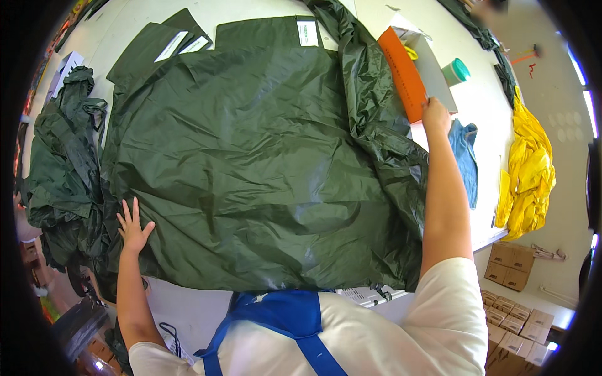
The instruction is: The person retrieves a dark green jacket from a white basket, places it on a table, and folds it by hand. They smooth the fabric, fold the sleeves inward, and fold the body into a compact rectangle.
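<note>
A dark green sheet of thin, shiny fabric (238, 150) lies spread and wrinkled over most of the table in front of me. My left hand (133, 230) rests flat on its near left part, fingers spread. Reaching far to the right, my right hand (436, 117) has its fingers closed on the near end of an open orange box (402, 75). The box has a grey inside, and a yellow thing (411, 52) shows in it. Bunched green fabric (370, 94) runs along the sheet's right side, against the box.
Folded green pieces with white labels (307, 32) lie along the far edge. A green fabric heap (66, 169) hangs at the left. Right of the box are a green-lidded tub (456, 72), a blue cloth (464, 160) and yellow fabric (530, 169). Cardboard boxes (514, 326) are stacked at the lower right.
</note>
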`<state>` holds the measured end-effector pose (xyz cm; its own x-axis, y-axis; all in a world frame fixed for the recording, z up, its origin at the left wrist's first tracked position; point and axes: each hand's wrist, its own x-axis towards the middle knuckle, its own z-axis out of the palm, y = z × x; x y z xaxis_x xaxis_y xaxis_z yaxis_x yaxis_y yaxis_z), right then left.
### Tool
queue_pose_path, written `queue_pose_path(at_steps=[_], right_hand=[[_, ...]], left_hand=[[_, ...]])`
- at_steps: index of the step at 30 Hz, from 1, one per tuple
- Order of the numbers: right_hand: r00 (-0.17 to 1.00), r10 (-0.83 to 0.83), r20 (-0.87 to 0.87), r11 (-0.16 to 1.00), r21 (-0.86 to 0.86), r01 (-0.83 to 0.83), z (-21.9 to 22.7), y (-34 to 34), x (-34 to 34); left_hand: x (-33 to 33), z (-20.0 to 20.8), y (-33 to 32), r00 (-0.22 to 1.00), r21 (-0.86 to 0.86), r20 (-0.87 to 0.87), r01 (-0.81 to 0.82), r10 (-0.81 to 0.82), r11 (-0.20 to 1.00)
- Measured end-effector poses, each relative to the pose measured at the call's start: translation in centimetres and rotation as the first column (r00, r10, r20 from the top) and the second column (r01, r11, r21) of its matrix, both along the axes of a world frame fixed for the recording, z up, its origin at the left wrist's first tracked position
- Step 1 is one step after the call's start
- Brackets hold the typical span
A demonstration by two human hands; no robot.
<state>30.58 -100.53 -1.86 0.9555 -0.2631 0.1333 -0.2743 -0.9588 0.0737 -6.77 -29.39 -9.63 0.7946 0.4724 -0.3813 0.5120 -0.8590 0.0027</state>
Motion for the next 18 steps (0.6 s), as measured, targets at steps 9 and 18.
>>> queue_pose_path(at_steps=[9,18], right_hand=[[0.997,-0.072,-0.013,0.996,-0.060,0.072,-1.0,-2.8,5.7],[0.966,-0.251,-0.056,0.966,-0.073,0.247,0.5,-4.9,6.4]], left_hand=[[1.8,-0.7,0.3,0.999,0.021,0.034,0.020,-0.021,1.000],[2.3,-1.9,0.3,0.998,0.018,0.062,0.005,-0.006,1.000]])
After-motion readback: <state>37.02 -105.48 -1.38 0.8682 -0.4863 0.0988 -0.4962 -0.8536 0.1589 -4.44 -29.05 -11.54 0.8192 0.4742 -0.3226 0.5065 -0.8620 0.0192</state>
